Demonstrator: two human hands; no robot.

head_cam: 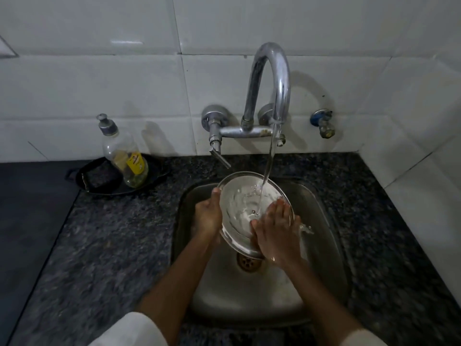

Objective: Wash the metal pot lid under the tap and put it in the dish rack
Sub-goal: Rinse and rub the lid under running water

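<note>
Lid (243,203) tilted under tap (270,96), gripped by both hands (208,216).

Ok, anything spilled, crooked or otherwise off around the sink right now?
One thing: the soap bottle leans tilted in the black tray at the back left of the counter, not upright. Otherwise nothing stands out: left hand holds the lid tilted under the stream, right hand rubs it, and runoff falls into the sink.

Gleaming wetly: shiny metal pot lid (245,203); glinting chrome tap (270,78) (slightly tarnished); reflecting light, glossy white tiles (99,83); showing speckled polished stone countertop (112,233); dull steel sink (321,221).
</note>
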